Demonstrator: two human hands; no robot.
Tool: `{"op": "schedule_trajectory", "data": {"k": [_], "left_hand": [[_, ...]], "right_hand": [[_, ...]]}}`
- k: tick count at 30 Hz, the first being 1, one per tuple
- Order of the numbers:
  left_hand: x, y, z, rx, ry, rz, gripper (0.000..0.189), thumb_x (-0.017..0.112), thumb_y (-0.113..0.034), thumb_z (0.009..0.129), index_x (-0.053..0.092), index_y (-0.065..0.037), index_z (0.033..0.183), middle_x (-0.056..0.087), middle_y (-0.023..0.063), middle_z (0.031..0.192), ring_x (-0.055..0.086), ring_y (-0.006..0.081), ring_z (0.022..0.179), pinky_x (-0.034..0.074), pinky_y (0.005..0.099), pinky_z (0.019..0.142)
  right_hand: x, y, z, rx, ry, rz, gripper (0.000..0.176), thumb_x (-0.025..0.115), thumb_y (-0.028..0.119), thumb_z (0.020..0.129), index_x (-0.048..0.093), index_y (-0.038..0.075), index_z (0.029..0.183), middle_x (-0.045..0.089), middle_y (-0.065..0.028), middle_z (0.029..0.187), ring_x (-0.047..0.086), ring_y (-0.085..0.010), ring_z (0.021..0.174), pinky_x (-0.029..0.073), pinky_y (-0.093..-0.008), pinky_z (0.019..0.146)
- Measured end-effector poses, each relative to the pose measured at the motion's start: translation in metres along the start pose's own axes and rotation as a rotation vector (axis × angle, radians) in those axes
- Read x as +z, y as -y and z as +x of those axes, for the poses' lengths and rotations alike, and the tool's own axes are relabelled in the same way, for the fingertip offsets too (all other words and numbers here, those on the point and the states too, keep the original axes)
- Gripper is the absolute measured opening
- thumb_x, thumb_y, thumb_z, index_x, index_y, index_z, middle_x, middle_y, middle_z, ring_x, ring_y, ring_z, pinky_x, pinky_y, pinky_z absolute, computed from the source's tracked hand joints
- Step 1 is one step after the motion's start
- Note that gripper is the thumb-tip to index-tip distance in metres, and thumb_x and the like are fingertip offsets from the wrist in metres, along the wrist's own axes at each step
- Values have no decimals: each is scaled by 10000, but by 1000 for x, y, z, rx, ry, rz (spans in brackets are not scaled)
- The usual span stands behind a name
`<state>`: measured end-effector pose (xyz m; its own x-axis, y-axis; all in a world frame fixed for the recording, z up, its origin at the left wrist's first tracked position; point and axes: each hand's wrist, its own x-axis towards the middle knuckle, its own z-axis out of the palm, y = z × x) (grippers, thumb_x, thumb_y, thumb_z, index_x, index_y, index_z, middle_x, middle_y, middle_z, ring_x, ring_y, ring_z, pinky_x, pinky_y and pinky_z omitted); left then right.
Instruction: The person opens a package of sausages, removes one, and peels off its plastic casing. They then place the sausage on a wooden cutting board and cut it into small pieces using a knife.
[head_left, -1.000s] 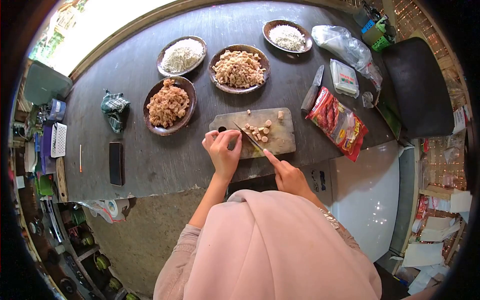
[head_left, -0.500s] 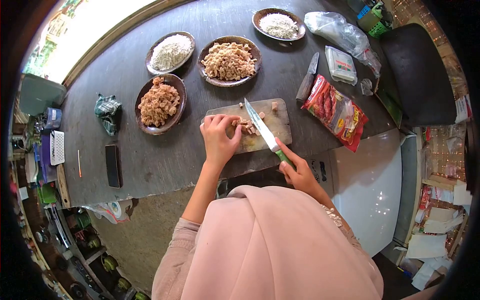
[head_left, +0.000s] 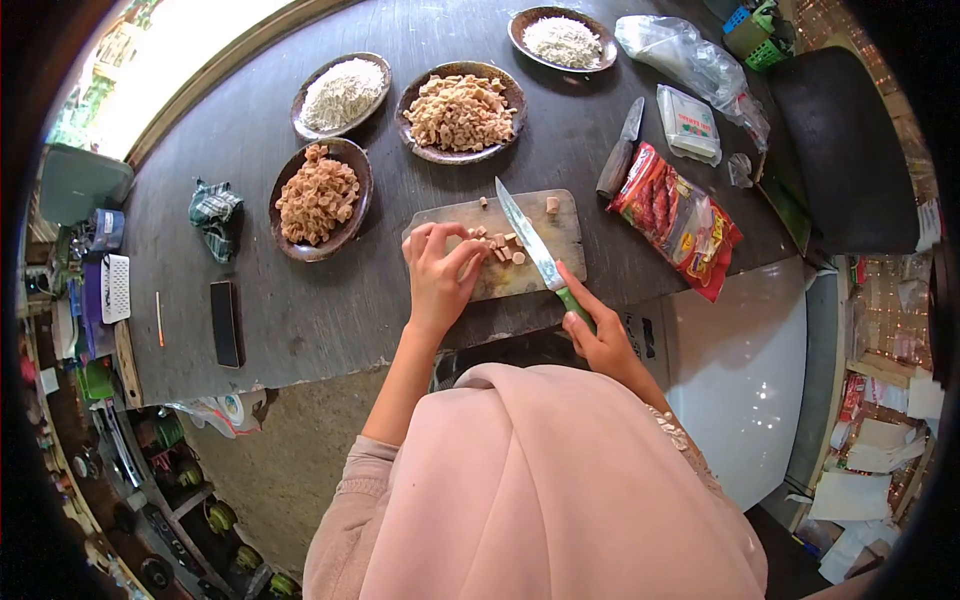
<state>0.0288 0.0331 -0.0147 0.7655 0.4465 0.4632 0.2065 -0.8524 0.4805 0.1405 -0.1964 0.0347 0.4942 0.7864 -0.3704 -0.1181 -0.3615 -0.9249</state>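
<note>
My right hand (head_left: 598, 335) grips the green handle of a kitchen knife (head_left: 530, 235). Its blade slants up and to the left over a worn cutting board (head_left: 555, 235). My left hand (head_left: 440, 270) rests at the board's left side, thumb and fingertips pinched together on sausage pieces, partly hidden by the fingers. Small cut sausage pieces (head_left: 508, 252) lie between the fingertips and the blade. One more sausage chunk (head_left: 552, 205) sits apart near the board's upper right corner.
Beyond the board stand a bowl of chopped pieces (head_left: 460, 112), a bowl of sliced pieces (head_left: 318, 200) and two plates of white shreds (head_left: 345, 95). Right lie a second knife (head_left: 620, 155), a red sausage packet (head_left: 680, 220) and a white pack (head_left: 688, 122). A phone (head_left: 226, 322) and checked cloth (head_left: 214, 215) lie left.
My left thumb and fingers have closed together by the sausage pieces. The knife has shifted slightly right and down, and pieces now lie a little more spread. The view has tilted a little.
</note>
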Motion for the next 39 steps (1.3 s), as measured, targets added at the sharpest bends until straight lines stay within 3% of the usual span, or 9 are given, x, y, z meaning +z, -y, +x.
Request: {"op": "schedule_trajectory", "data": {"k": [4,6,7,10,12,15,18,24,39], "left_hand": [[2,1,-6,-21,-57,-50,177,787,-84,752,696,-135,894,669,-1,1003,563,278,1051,394,424,960],[2,2,-9,-62,-85,-128,159,784,-65,766,706,-111,897,690,15,1001,582,278,1033,422,411,942],[2,2,-11,-102,-111,-206,141,782,-46,781,717,-87,900,712,31,1000,601,279,1014,450,398,924],[3,1,-17,-198,-198,-307,135,776,-20,785,716,-66,897,738,45,999,628,271,975,479,390,901],[5,1,-23,-208,-218,-248,137,781,-26,776,712,-76,883,738,39,1003,619,261,972,459,391,903],[6,1,-28,-240,-229,-195,144,790,-36,765,712,-91,873,741,26,998,608,246,974,428,392,914],[5,0,-32,-264,-237,-185,162,799,-41,758,724,-105,887,742,8,976,601,235,976,410,393,926],[1,-2,-36,-301,-303,-92,197,811,-48,748,744,-142,908,743,-36,928,574,214,937,377,386,914],[10,-1,-38,-234,-317,-57,194,807,-54,733,739,-151,886,747,-48,933,551,228,955,358,396,927]], "right_hand": [[1,2,3,-53,2,-70,646,465,-17,953,359,136,1572,564,-153,1459,552,-92,892,469,-271,852],[3,12,2,74,21,-14,635,466,-17,953,362,110,1567,512,-196,1503,573,-120,1133,439,-282,965],[3,10,3,75,25,-16,635,466,-17,953,362,110,1567,512,-196,1503,573,-120,1133,439,-282,965],[6,-3,9,-100,44,-116,630,466,-17,952,368,103,1563,502,-204,1507,569,-207,1279,429,-309,1027],[9,-11,13,-384,7,-336,646,476,-23,940,372,114,1562,513,-202,1491,631,-316,1232,467,-341,1010],[12,-18,15,-419,23,-352,666,489,-27,924,377,132,1561,536,-213,1455,639,-413,1163,495,-377,977],[16,-15,16,-421,15,-421,708,507,-27,911,367,187,1572,654,-221,1255,683,-400,1010,529,-406,896],[26,-7,9,-318,21,-628,769,547,-10,905,340,306,1575,585,-139,803,646,-345,713,535,-475,695],[36,-7,3,-325,-26,-814,785,581,10,884,345,300,1574,536,-122,768,625,-348,597,539,-482,580]]}}
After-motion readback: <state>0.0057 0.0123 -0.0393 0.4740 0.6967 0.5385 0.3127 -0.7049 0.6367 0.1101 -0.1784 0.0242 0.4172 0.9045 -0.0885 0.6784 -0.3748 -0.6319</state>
